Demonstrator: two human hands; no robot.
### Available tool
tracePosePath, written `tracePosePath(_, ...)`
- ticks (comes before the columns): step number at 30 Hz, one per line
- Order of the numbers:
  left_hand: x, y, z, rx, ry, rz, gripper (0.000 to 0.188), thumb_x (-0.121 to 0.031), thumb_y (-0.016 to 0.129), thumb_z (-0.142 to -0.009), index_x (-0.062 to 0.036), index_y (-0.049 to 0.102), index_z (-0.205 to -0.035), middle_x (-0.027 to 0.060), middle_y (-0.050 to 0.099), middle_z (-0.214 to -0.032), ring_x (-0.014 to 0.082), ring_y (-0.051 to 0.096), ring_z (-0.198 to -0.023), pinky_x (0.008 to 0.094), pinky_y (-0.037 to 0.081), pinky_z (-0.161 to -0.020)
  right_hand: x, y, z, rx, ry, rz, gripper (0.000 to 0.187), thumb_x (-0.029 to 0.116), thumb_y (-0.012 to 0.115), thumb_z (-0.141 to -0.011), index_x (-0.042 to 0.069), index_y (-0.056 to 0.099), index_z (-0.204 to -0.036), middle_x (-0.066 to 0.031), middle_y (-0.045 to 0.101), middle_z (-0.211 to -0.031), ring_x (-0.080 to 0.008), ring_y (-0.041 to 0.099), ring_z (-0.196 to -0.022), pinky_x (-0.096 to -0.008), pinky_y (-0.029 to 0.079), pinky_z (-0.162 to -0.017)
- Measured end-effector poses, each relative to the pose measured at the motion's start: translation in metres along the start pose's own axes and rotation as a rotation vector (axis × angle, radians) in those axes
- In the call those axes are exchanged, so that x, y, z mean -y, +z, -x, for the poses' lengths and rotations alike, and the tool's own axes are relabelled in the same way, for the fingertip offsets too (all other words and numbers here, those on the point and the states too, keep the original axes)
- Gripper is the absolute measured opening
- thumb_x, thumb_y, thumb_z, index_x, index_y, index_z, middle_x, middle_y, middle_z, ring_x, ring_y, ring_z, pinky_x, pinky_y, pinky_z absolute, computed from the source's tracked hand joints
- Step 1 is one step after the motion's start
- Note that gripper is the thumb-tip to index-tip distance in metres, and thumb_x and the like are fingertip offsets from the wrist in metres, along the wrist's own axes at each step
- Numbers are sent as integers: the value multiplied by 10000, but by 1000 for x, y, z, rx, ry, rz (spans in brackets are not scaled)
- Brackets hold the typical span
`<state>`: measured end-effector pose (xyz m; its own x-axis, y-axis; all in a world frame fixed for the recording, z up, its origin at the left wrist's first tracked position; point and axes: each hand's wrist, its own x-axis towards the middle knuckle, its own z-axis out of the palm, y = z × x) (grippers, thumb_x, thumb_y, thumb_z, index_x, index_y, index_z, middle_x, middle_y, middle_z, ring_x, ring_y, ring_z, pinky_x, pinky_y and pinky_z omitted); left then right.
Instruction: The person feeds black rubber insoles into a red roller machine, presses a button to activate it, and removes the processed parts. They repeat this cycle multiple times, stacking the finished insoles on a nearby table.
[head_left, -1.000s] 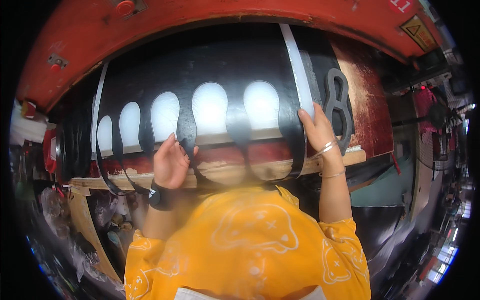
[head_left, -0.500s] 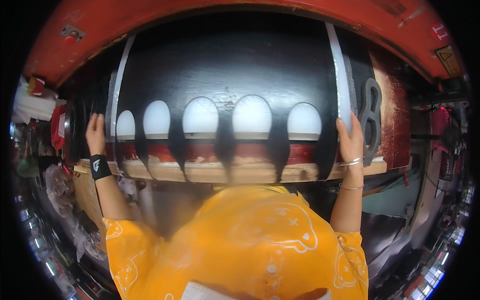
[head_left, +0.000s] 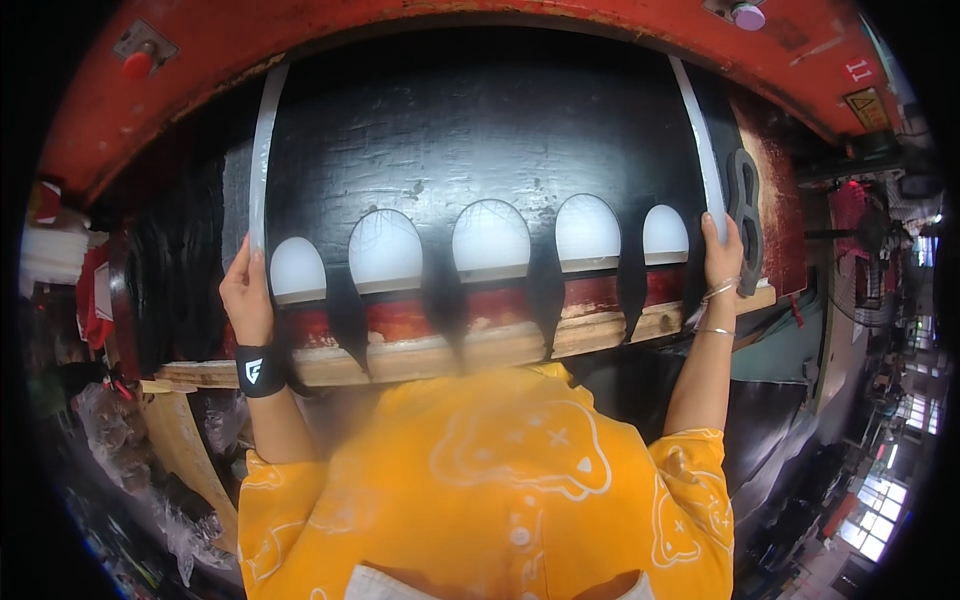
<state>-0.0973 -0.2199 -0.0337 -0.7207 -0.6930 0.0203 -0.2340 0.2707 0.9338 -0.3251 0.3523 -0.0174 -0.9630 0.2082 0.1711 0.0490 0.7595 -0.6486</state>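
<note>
A black sheet (head_left: 450, 130) with several arched cutouts along its near side lies on a white board (head_left: 490, 240). White shows through the cutouts and as a strip along each side. Dark tongues between the arches hang over the wooden front edge. My left hand (head_left: 248, 300), with a black wristband, closes its thumb and fingers at the sheet's left edge, beside the white strip. At the opposite edge, my right hand (head_left: 722, 258) pinches the sheet, thumb on top; the other fingertips are partly hidden. A grey figure-eight-shaped die (head_left: 746, 215) stands just right of that hand.
A red machine beam (head_left: 430, 12) arches over the far side, carrying a red knob (head_left: 138, 65) and a pale purple knob (head_left: 747, 16). The worktop (head_left: 590, 325) is worn red with a wooden front edge. Crumpled clear plastic (head_left: 125, 440) lies at the lower left; a fan (head_left: 865, 235) stands right.
My left hand has moved right onto the sheet's left edge, its fingers now closed. My right hand stays at the right edge. The view has shifted, and the left white strip looks wider.
</note>
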Motion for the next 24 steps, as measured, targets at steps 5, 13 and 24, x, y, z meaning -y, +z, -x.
tracePosePath(5, 1, 0, 6, -41, 42, -65, 358, -126, 533, -966, 64, 549, -1270, 99, 644, -1133, 109, 581, -990, 234, 441, -888, 5, -2, 5, -1, -28, 25, 619, 416, 670, -857, -74, 551, -1215, -229, 638, -1121, -286, 607, -1062, -356, 440, -943)
tracePosePath(13, 4, -5, 28, -78, 42, -79, 356, -122, 537, -963, 64, 554, -1267, 89, 644, -1125, 107, 585, -975, 228, 444, -874, -10, -1, 9, -7, -22, 14, 601, 402, 655, -866, -72, 544, -1219, -245, 602, -1171, -310, 583, -1099, -367, 424, -962)
tracePosePath(24, 7, 10, 11, -242, 131, -113, 297, -125, 533, -959, 39, 619, -1191, 85, 693, -1021, 88, 602, -889, 231, 472, -799, -6, 9, 8, -115, -88, 71, 596, 448, 649, -849, -52, 593, -1168, -255, 601, -1160, -365, 578, -1100, -406, 428, -959)
